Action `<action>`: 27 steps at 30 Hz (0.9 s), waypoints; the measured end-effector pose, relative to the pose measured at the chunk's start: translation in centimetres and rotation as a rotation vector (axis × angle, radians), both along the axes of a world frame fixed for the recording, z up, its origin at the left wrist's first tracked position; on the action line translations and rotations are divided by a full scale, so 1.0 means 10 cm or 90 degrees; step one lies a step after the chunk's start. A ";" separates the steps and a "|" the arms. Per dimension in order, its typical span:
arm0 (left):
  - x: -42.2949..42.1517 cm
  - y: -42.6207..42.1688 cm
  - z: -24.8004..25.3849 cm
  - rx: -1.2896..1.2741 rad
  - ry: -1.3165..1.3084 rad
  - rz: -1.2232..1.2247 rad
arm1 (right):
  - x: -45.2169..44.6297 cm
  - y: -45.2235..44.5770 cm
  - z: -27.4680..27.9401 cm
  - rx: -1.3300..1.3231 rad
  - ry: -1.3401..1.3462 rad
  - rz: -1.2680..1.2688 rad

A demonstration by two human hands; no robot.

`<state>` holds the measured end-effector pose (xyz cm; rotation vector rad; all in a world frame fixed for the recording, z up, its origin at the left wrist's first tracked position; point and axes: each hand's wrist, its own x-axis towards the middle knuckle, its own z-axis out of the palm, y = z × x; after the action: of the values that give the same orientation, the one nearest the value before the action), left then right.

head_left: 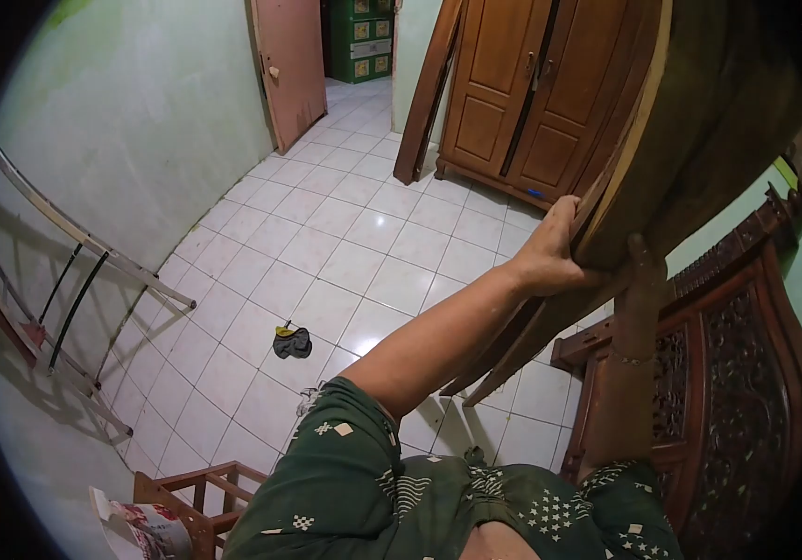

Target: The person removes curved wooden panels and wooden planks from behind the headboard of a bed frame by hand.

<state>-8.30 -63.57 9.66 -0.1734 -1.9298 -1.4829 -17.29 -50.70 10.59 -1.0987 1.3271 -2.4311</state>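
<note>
A large dark wooden panel (700, 140) with a pale edge rises across the upper right, tilted close to the camera. My left hand (555, 257) grips its lower corner, thumb and fingers round the edge. Just to the right, my right hand (642, 266) presses against the panel's underside in shadow, its fingers partly hidden by the wood. Below the hands, wooden legs or slats (504, 350) slant down to the tiled floor.
A wooden wardrobe (494, 103) and leaning boards (427, 103) stand ahead. A carved headboard (728, 373) is at right. At left are a metal ladder (74, 233), a wooden stool (200, 499) and a bucket (154, 530). A dark cloth (292, 343) lies on the floor.
</note>
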 end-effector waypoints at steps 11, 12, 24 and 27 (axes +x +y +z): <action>-0.40 -0.65 -0.32 0.086 -0.060 -0.059 | -0.54 -0.58 -0.48 0.101 0.009 -0.055; -0.46 -0.75 -0.33 0.077 -0.050 -0.068 | -0.58 -0.67 -0.48 0.086 0.017 -0.086; -1.00 -1.50 -0.53 0.013 -0.007 -0.061 | -0.84 -1.29 -0.52 0.110 -0.039 -0.198; -1.16 -1.63 -0.57 -0.007 -0.025 -0.057 | -1.05 -1.36 -0.58 0.133 -0.058 -0.215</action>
<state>-19.85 -79.84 3.97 -0.2408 -1.9852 -1.5444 -27.76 -64.26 4.84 -0.7544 1.8111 -2.4507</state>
